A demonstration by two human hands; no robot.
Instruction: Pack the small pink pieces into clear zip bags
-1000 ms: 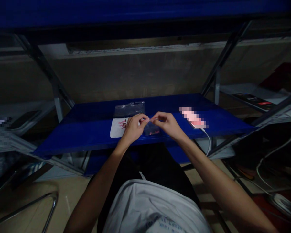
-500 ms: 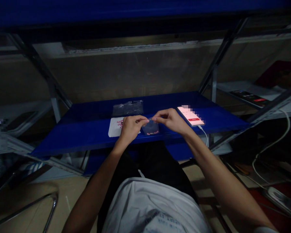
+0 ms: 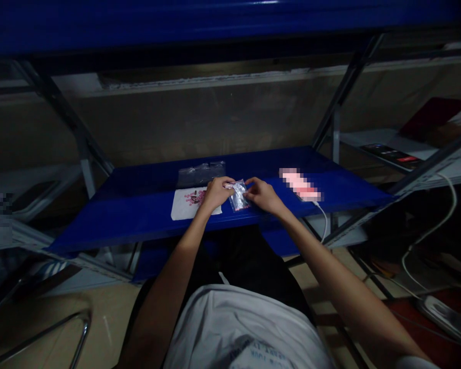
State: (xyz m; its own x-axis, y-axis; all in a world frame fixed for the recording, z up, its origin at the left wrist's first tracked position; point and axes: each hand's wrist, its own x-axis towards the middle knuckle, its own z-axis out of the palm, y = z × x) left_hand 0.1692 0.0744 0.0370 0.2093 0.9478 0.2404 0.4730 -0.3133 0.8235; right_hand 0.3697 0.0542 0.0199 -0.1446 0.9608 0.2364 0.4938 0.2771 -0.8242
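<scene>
In the head view, a small clear plastic bag (image 3: 238, 192) sits low over the front part of the blue table (image 3: 138, 210), between the person's two hands; I can't make out whether it rests on the surface. It looks crinkled and shiny, throwing back pale light, with a few tiny pink pieces (image 3: 241, 208) gathered along its near edge. The left hand (image 3: 217, 192) pinches its upper left corner between thumb and fingers. The right hand (image 3: 263, 195) is curled at its right edge, but I can't tell whether those fingers grip it. The left hand covers part of the white sheet (image 3: 180, 209) and of the scattered pink and dark bits (image 3: 194, 198) on it. Those bits are too small to identify, and the phone's (image 3: 300, 185) screen is blurred into blocks.
</scene>
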